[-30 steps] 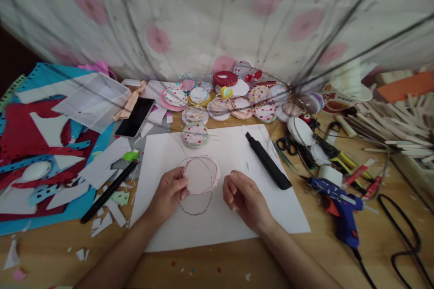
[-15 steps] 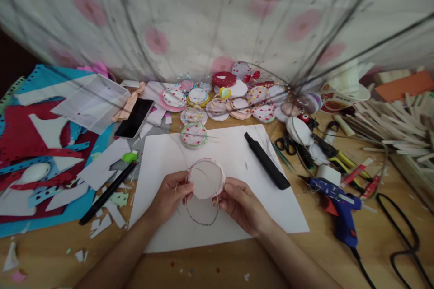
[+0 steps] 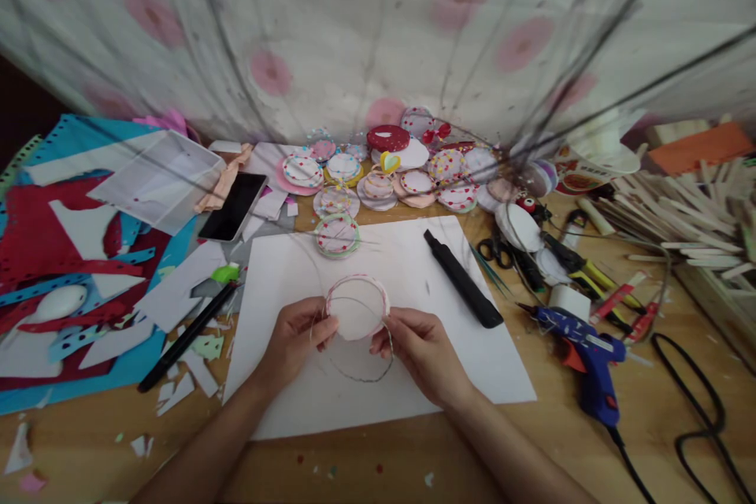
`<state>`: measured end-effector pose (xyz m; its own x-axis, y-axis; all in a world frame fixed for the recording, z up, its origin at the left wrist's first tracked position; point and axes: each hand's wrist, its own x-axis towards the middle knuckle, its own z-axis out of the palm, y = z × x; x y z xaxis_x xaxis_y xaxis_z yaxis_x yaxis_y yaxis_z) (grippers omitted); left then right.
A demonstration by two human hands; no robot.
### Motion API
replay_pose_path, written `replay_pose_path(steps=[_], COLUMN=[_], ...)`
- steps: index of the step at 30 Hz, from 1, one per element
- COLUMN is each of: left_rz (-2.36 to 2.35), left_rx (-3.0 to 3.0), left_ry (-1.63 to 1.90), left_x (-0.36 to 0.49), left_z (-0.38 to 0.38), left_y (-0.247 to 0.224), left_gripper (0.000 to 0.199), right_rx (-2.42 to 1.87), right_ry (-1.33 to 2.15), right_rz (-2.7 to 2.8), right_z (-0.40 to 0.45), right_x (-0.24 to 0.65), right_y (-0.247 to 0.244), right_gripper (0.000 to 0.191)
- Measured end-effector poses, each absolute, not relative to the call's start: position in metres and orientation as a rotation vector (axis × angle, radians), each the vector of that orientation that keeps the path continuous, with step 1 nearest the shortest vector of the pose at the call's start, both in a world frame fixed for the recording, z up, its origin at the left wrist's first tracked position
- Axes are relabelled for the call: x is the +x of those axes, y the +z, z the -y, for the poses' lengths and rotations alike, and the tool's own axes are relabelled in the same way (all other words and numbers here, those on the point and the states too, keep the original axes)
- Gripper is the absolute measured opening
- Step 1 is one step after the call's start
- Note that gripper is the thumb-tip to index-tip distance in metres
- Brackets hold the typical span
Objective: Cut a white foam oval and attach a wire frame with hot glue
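Between my hands is a round white paper disc [image 3: 357, 310] with a raised pink-and-white rim, held over the white paper sheet [image 3: 295, 405]. My left hand [image 3: 304, 335] pinches its left edge between thumb and fingers. On the opposite side, my right hand [image 3: 418, 350] is closed at the disc's right edge, with a thin wire [image 3: 361, 380] at its fingertips. That wire hangs in a loop below the disc and runs up past my left fingers. Just beyond the disc lies a similar round piece with red dots [image 3: 337, 234].
Several decorated paper discs [image 3: 378, 187] line the back. A black cutter [image 3: 461, 279] rests on the sheet's right side. Farther right are a blue glue gun [image 3: 596, 366], scissors [image 3: 496, 250], pliers and wooden sticks [image 3: 661, 213]. Left are a phone [image 3: 233, 206], a clear box [image 3: 159, 177] and paper scraps.
The wire loop has shifted to the right and its right side now rises at my right fingertips. My right fingers have moved slightly on the rim; the disc stays nearly in place.
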<state>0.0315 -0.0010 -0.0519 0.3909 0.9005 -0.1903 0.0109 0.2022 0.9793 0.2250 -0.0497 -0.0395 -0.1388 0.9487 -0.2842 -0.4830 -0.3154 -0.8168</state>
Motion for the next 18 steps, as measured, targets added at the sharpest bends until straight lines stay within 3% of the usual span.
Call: replay_pose_path(steps=[10, 18], left_rz=[-1.066, -0.833], left_rx=[1.425, 1.249], left_ry=[0.764, 0.808], left_x=[0.04, 0.037], left_z=[0.005, 0.001], left_y=[-0.036, -0.042], left_gripper=[0.031, 0.043], right_rx=[-1.063, -0.995], right_ry=[1.651, 1.703], right_rz=[0.526, 0.402], right_z=[0.047, 0.044], right_x=[0.222, 0.226], right_y=[-0.038, -0.037], right_gripper=[0.022, 0.023])
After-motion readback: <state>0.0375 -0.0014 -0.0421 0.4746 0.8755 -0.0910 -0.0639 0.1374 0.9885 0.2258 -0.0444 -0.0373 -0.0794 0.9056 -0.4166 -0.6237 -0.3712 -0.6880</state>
